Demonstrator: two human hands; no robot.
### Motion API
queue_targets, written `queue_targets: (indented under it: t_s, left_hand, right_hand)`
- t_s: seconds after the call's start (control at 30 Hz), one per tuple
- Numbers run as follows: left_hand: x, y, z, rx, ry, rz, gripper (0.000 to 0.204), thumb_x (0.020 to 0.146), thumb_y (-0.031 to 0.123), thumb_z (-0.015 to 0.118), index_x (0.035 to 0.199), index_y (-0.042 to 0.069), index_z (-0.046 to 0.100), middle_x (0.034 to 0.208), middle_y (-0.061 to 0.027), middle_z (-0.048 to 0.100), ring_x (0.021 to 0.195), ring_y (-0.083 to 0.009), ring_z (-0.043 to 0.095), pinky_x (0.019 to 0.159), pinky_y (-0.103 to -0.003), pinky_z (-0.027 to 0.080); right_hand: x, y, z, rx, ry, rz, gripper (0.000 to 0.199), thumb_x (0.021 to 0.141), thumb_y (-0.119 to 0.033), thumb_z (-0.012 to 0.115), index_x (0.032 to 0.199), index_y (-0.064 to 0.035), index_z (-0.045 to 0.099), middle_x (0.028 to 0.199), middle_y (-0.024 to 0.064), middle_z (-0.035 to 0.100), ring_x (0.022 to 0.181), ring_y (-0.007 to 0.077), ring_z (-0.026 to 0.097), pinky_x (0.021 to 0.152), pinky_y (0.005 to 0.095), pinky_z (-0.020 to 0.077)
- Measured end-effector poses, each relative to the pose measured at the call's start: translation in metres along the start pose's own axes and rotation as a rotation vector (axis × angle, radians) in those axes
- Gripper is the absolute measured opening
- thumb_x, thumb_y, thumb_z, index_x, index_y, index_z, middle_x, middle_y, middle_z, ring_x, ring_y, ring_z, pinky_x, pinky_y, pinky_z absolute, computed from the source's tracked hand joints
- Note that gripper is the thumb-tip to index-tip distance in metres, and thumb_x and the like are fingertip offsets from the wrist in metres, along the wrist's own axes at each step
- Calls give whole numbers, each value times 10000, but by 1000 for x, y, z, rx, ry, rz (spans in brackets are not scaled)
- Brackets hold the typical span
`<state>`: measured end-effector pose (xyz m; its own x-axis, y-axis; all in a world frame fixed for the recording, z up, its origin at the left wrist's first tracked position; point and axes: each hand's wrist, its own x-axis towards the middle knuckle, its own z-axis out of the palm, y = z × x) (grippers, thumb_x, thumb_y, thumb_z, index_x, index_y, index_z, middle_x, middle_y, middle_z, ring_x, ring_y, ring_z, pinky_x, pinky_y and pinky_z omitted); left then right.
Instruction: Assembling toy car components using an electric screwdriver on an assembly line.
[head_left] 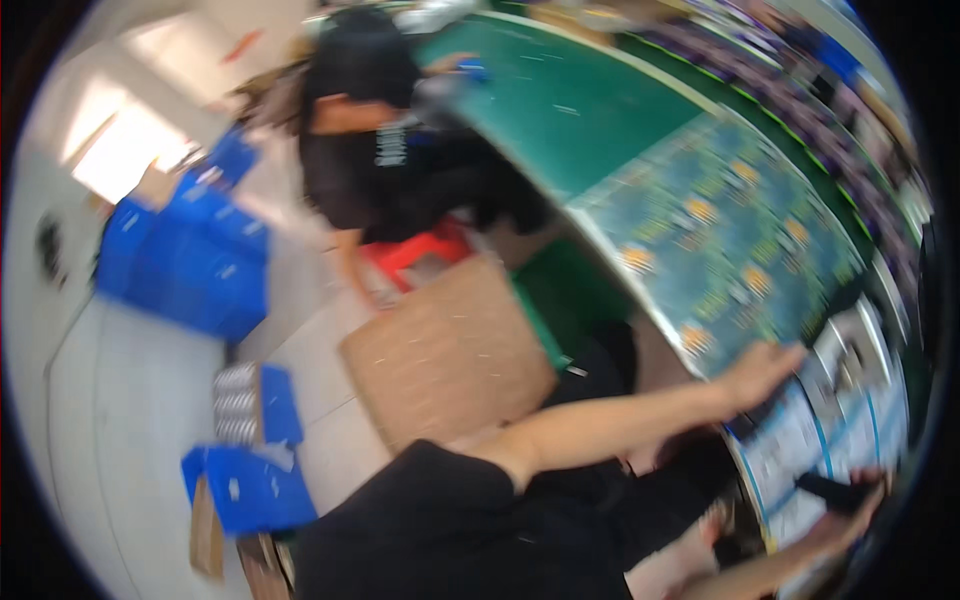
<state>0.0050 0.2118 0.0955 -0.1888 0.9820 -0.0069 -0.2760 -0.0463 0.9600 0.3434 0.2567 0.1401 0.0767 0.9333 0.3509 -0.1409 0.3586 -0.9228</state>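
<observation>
Printed white-and-blue paper sheets point(800, 440) lie on the near end of the long green-topped workbench point(580, 110), at the right of the view, just past a large flat panel of green circuit boards with yellow patches point(720, 230). Left hand point(762, 372) extends across from the lower left with the fingers spread flat, the palm resting at the edge where the circuit-board panel meets the paper sheets. Right hand point(850, 510) lies at the lower right edge of the view, fingers curled around a small dark object point(830, 490); motion blur prevents identification of that object and of the exact grip.

Brown cardboard box point(450, 350) stands on the floor beside the bench, left of the extended forearm. Blue plastic crates point(190, 260) are stacked on the pale floor at the left, with further blue bins point(250, 485) nearer the lower edge. Another person in a black shirt point(380, 150) bends over beside a red plastic stool point(420, 250) near the bench.
</observation>
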Motion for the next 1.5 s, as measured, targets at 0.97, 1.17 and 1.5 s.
queue_targets:
  t_s: [0.97,1.17,1.5]
  left_hand:
    - [-20,5,-10,-260,-238,-166,267,973,258,611,1127,40,598,906,-113,703,716,-151,667,631,-300,554]
    - [-15,2,-7,-170,-248,-169,239,940,242,656,1055,33,645,820,-94,693,662,-135,653,595,-275,538]
    - [-16,10,1,-90,-239,-243,239,924,227,687,1046,22,666,826,-71,685,672,-119,639,590,-288,551]
  right_hand:
    - [-25,-28,115,264,-179,-40,340,852,-151,701,1120,25,588,832,146,650,601,189,600,626,322,515]
    - [-12,-55,122,134,-305,-22,182,843,-99,655,954,7,557,831,170,623,606,187,573,572,320,485]
    - [34,-60,193,203,-57,-448,106,830,8,712,862,36,615,706,118,645,533,147,609,520,246,486]
